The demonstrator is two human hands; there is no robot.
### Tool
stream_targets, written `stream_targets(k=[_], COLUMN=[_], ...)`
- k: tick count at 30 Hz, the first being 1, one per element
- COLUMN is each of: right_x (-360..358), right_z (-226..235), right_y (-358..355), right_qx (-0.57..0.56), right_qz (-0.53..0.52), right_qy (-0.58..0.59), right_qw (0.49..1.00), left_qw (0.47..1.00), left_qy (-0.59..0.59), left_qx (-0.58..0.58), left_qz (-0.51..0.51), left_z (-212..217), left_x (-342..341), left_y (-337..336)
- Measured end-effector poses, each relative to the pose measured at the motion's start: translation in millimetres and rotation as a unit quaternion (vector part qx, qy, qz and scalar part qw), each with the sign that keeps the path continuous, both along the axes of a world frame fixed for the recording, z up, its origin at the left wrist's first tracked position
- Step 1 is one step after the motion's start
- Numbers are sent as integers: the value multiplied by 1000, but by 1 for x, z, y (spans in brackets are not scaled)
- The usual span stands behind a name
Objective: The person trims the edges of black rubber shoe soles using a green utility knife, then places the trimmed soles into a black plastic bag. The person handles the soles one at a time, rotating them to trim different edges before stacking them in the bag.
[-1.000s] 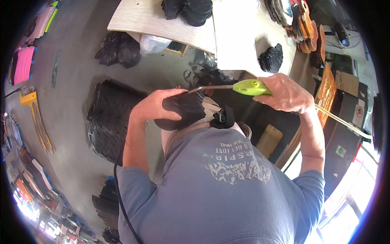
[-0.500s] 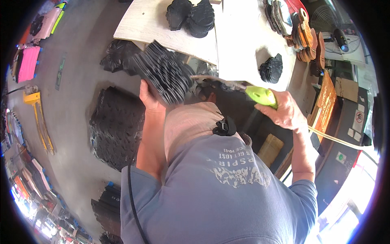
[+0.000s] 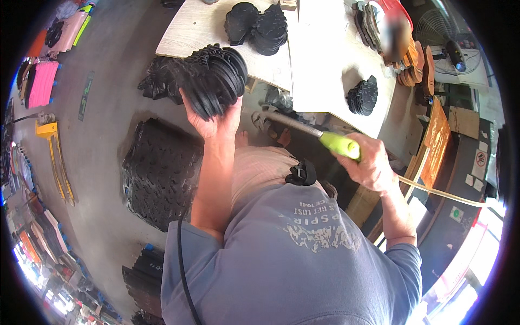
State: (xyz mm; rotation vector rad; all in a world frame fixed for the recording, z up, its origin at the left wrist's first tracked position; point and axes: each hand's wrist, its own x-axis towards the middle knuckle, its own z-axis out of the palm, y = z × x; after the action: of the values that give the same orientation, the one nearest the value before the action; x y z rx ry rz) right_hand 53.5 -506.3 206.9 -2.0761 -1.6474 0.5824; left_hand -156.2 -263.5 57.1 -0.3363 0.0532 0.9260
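A stack of black shoe soles stands raised in my left hand, whose fingers are wrapped round its lower end. The soles have ridged, lugged edges. My right hand is closed round the green handle of a corded tool. A thin metal shaft points from that handle toward the soles, apart from them, and a pale cord runs off to the right. The shaft's tip is too blurred to tell its kind. More black soles stand on the table beyond my left hand.
Another small pile of black soles sits on the white tabletop. Brown soles and a fan are at the far right. A big bundle of black soles stands on the floor at left, near a yellow pallet jack.
My left hand has turned the soles more upright, and their motion blur has eased. My right hand has drawn the tool slightly nearer to me and lower, away from the soles.
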Motion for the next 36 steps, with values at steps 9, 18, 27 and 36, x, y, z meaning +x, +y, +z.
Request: stream_targets(k=[9,18,27,36], right_x=[4,7,19,32], right_z=[7,8,14,33], right_y=[-4,-1,3,20], right_qx=[-32,-56,-41,-58], right_qz=[-17,-57,-35,10], right_qy=[23,52,88,113], right_qw=[999,995,995,992], left_qw=[999,982,971,954], left_qy=[48,-55,-10,94], left_qx=[20,173,231,259], left_qz=[9,-51,-57,-115], left_z=[1,-4,-10,-32], left_x=[-5,-11,-28,-66], left_y=[0,-1,11,13])
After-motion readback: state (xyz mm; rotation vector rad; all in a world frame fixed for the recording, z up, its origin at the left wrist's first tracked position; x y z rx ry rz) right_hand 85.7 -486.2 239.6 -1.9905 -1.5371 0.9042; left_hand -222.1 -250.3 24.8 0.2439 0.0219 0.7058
